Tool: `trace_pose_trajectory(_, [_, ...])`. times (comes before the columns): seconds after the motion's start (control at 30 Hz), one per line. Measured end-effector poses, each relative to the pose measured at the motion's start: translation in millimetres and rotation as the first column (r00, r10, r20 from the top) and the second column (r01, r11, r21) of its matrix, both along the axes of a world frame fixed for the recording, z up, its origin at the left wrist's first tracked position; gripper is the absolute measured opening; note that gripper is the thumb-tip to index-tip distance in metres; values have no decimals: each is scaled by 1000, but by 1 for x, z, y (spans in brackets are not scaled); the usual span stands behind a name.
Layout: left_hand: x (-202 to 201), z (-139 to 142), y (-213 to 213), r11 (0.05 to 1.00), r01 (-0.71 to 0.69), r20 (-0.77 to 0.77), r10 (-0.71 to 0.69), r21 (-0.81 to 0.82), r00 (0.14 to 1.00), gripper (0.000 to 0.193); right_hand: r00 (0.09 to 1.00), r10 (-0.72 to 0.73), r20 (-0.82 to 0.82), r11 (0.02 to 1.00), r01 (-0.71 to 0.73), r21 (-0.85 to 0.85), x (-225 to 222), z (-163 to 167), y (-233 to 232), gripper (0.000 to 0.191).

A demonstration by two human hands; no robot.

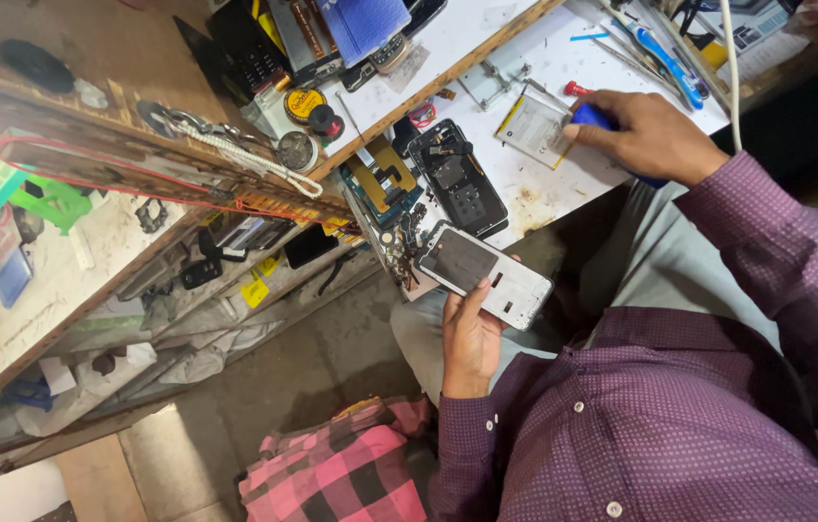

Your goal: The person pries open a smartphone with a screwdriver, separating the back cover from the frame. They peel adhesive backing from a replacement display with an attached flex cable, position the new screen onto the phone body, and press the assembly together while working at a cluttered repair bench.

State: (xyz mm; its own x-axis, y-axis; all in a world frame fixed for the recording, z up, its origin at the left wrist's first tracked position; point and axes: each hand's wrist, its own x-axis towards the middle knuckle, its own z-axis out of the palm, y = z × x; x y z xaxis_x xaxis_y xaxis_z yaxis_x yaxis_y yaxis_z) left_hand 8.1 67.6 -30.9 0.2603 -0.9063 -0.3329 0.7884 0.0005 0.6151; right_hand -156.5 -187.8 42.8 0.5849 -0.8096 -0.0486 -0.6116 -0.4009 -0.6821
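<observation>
The phone [484,274] lies in the palm of one hand [472,333], held out just past the edge of the workbench [534,184], over the person's lap. It shows a dark panel at one end and a pale grey shell at the other, so it looks partly stripped. I judge it light, stiff and thin, but fragile: any glass or bare flex parts would not forgive a squeeze across the flat face. The long side edges look like the safe place to take hold, and that is where this hand has it, fingers curled up one edge and thumb on the other (whether this is the left or right hand is hard to say, since the view is turned around).

Just beyond it on the bench lies a second opened phone [457,179], black, insides showing, with small screws and scraps near it. Beside that is a flat silver battery [531,126].

The other hand [645,135] rests on the bench, closed around a blue handle [590,116] of some small tool, next to the battery.

A white cable [732,68] hangs past that hand. A pink checked cloth [341,474] lies low on the floor side.
</observation>
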Motion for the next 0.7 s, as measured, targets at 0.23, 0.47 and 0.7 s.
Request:
trace_pose_trajectory(0.23, [-1, 0, -3, 999, 18, -5, -18, -28, 1000, 37, 995, -93, -23, 989, 89, -120, -3, -4, -8, 62])
trace_pose_trajectory(0.47, [-3, -1, -5, 1000, 14, 2, -14, -19, 1000, 36, 971, -175, 164, 937, 113, 329, 3, -4, 4, 61])
trace_pose_trajectory(0.7, [-2, 3, -2, 1000, 6, 1, -6, -17, 1000, 36, 983, -183, 2, 979, 182, 87, 13, -2, 0, 59])
